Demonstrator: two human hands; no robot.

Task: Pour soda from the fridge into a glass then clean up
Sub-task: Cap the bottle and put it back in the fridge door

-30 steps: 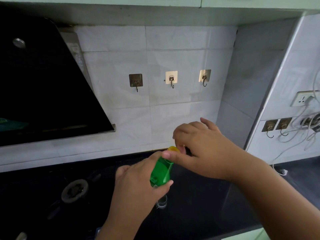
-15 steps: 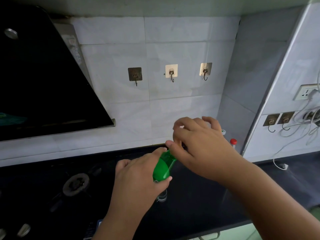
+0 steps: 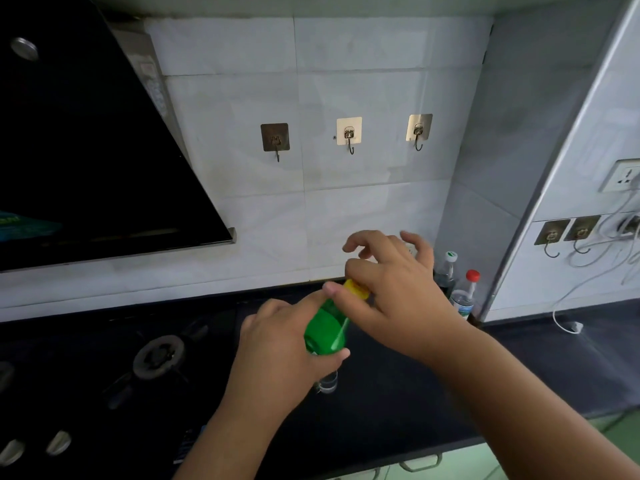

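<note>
My left hand (image 3: 280,351) is wrapped around a green soda bottle (image 3: 327,329), held tilted above the black counter (image 3: 398,403). The bottle's yellow cap (image 3: 356,288) is pinched between the thumb and forefinger of my right hand (image 3: 391,292), whose other fingers are spread. A clear glass (image 3: 327,382) stands on the counter just under my left hand, mostly hidden by it.
A gas burner (image 3: 159,355) sits to the left on the black hob, with knobs (image 3: 57,441) near the front edge. A black range hood (image 3: 86,150) slopes above. Two bottles (image 3: 462,296) stand in the back corner. Hooks, a wall socket (image 3: 623,174) and white cables are on the right.
The view has tilted down a little and the bottles in the corner have come into sight. My right hand's fingers have spread while thumb and forefinger stay on the yellow cap.
</note>
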